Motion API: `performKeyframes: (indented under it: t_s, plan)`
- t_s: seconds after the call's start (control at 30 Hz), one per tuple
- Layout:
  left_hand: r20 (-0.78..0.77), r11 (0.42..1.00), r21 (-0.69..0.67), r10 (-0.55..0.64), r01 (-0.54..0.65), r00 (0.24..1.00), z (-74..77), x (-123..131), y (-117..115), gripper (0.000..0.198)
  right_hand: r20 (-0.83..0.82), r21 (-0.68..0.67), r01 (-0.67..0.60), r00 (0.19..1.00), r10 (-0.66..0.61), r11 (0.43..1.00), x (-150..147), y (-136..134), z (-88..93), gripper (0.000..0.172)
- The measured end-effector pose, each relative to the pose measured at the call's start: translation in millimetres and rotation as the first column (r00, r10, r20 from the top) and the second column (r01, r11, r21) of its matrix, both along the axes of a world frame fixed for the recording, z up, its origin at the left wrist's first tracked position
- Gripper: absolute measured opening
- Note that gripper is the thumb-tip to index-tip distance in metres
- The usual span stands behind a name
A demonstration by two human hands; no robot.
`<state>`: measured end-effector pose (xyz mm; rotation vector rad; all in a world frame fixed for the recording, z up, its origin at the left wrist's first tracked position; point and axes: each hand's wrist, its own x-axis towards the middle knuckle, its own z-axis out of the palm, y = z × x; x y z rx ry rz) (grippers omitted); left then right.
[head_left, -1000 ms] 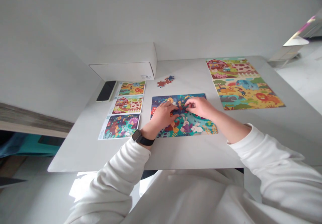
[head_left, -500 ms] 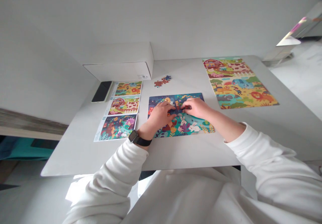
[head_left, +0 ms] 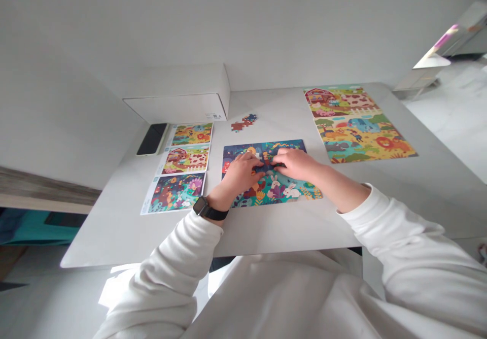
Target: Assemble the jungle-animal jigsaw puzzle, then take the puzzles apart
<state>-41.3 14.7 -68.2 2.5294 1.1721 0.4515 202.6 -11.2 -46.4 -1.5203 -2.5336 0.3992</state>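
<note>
A jigsaw puzzle (head_left: 292, 192) of a dark night forest with white rabbits lies on the table in front of me. My left hand (head_left: 243, 170) rests on its left half, fingers stretched out and thumb apart, with nothing seen in it. On the upper middle of the puzzle, my right hand (head_left: 292, 164) has bent fingers closing at a puzzle piece; the fingers hide most of it. The two hands' fingertips are close together. A small white gap shows in the puzzle beyond my left fingers. Several loose puzzle pieces (head_left: 244, 123) lie behind the puzzle.
Left of the puzzle lies a sheet with three small pictures (head_left: 177, 192). A phone (head_left: 152, 139) and a white box (head_left: 175, 106) are behind it. Two joined puzzles, a farm (head_left: 342, 100) and a savanna (head_left: 365, 138), lie at the right. The table's front edge (head_left: 289, 251) is near my body.
My right fingers have shifted slightly to the left, and their tips now press lower on the puzzle. My left hand stays nearly in place. The whole view has moved a little.
</note>
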Motion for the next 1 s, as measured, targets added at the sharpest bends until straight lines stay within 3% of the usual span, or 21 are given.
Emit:
performKeyframes:
  t_s: [0.3,0.5,0.77,0.87,1.0]
  plan:
    - [0.016,1.000,0.008,0.017,-0.017,1.000,-1.6,2,-2,0.028,-0.042,-0.016,-0.004,0.999,0.003,1.000,3,1,-0.7,0.022]
    - [0.035,1.000,0.014,0.000,-0.001,0.999,-4.1,0,0,0.027,-0.177,0.027,0.052,0.983,-0.046,0.998,16,8,-8.1,0.038]
    - [0.065,1.000,0.022,-0.013,0.011,0.998,-2.2,0,1,0.030,-0.077,0.004,0.087,0.993,-0.086,0.996,7,4,-9.3,0.033]
    - [0.098,0.997,0.064,0.031,-0.037,0.995,5.0,-8,3,0.027,-0.082,0.019,0.092,0.993,-0.090,0.996,8,3,-9.4,0.033]
    - [0.077,0.986,0.101,0.128,-0.135,0.989,7.2,-26,10,0.037,-0.101,0.011,0.125,0.987,-0.123,0.992,11,3,-10.4,0.035]
